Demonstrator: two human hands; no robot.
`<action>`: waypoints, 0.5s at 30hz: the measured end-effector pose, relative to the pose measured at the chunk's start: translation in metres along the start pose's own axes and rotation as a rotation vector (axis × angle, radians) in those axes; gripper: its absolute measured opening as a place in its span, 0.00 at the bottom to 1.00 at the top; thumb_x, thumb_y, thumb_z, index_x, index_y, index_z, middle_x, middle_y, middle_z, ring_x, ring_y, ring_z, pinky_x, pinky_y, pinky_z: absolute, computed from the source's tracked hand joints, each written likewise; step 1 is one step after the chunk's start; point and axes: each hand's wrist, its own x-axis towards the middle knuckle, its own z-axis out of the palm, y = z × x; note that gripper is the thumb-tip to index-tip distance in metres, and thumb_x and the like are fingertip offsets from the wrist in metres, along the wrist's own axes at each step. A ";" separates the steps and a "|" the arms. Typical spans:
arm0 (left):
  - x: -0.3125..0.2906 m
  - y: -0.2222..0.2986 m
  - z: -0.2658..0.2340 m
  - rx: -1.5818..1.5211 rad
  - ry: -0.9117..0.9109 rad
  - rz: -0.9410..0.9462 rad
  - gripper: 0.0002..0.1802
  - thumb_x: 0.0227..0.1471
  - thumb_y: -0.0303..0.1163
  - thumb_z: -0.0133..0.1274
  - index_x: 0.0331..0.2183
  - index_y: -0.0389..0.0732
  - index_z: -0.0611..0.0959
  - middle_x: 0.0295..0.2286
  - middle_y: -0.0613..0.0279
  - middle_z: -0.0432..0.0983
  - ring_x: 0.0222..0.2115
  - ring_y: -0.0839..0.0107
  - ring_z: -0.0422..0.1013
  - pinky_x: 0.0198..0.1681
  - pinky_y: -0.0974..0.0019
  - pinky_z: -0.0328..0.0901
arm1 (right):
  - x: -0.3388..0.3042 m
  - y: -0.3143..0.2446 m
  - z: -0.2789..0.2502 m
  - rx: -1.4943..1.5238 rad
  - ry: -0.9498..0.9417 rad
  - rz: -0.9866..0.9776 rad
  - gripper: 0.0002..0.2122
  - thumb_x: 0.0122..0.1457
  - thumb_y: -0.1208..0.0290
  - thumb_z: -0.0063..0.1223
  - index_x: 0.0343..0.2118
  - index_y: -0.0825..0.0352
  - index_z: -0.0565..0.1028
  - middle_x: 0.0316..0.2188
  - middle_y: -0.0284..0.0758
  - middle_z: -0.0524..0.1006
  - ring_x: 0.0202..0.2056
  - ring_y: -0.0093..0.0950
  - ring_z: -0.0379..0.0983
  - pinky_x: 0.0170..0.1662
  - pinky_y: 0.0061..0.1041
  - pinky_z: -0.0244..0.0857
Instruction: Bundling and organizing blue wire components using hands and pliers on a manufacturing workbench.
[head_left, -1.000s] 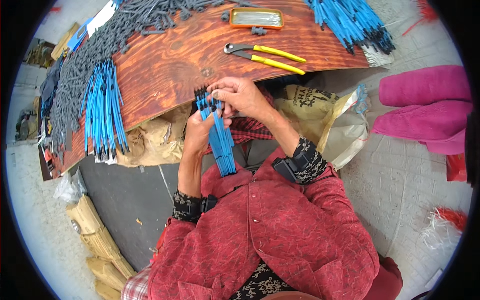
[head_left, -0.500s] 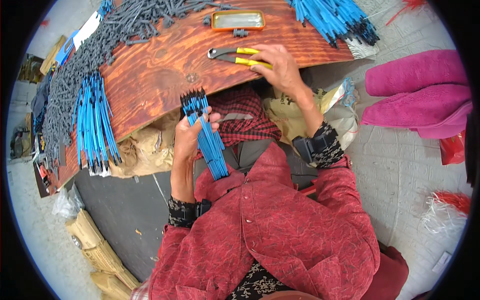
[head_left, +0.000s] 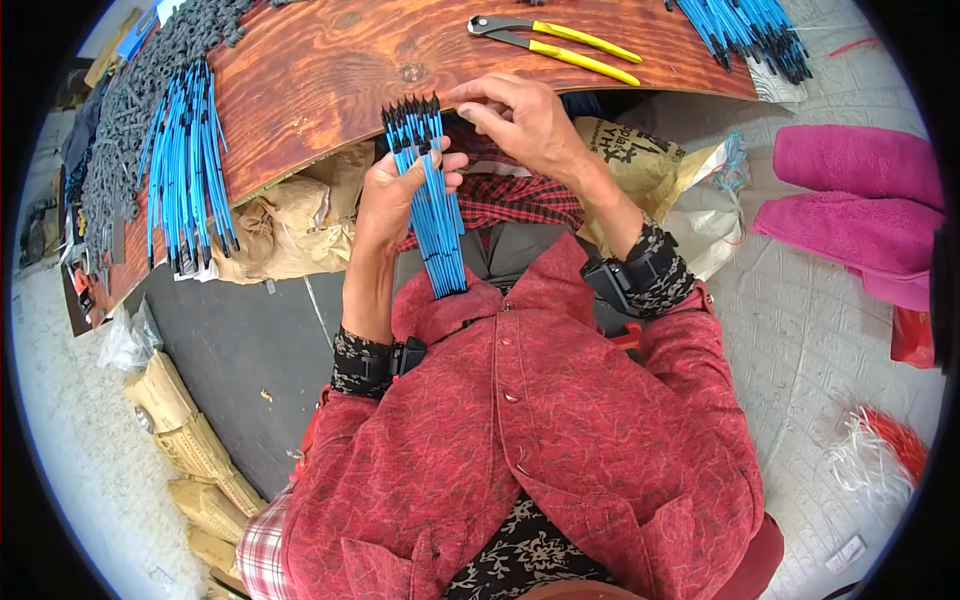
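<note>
A bundle of thin blue tubes with black pointed tips (head_left: 432, 215) stands tilted over my lap. My left hand (head_left: 398, 190) is closed around it below the tips, thumb across the front. Its lower end reaches my red jacket. Beside the tips, my right hand (head_left: 530, 125) holds nothing visible; its index finger and thumb reach toward the rightmost tips with a small gap between them. Whether they touch a tip I cannot tell. End-cutting pliers with yellow handles (head_left: 585, 55) lie on the wooden table (head_left: 330, 70), beyond my right hand.
More blue tubes (head_left: 185, 165) hang over the table's left edge, beside a heap of grey plastic parts (head_left: 110, 165). Another blue bunch (head_left: 745, 35) lies at the far right. Brown paper (head_left: 300, 220) and a printed sack (head_left: 635, 155) sit below the edge. Magenta towels (head_left: 850, 205) are at right.
My right hand has let go of the pliers, left them on the table, and moved down-left to the bundle's tips. My left hand still holds the bundle. The view has shifted.
</note>
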 end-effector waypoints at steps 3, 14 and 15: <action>-0.001 0.000 0.000 0.005 0.003 -0.006 0.21 0.59 0.34 0.58 0.50 0.32 0.78 0.38 0.49 0.83 0.33 0.69 0.80 0.37 0.68 0.76 | 0.005 -0.006 0.012 0.189 -0.048 0.147 0.11 0.59 0.69 0.56 0.43 0.62 0.81 0.31 0.35 0.81 0.27 0.25 0.78 0.30 0.26 0.70; -0.003 0.000 -0.002 -0.046 0.005 0.006 0.18 0.59 0.32 0.58 0.48 0.33 0.80 0.36 0.50 0.83 0.32 0.70 0.80 0.36 0.69 0.76 | 0.012 -0.015 0.022 0.257 -0.103 0.231 0.12 0.60 0.74 0.59 0.46 0.67 0.81 0.32 0.29 0.81 0.31 0.14 0.74 0.36 0.16 0.71; -0.003 0.000 -0.002 -0.050 -0.001 0.017 0.17 0.59 0.32 0.57 0.48 0.33 0.80 0.36 0.51 0.83 0.32 0.70 0.80 0.36 0.69 0.76 | 0.012 -0.017 0.022 0.255 -0.109 0.228 0.12 0.60 0.74 0.59 0.46 0.67 0.81 0.32 0.29 0.81 0.31 0.14 0.74 0.36 0.16 0.71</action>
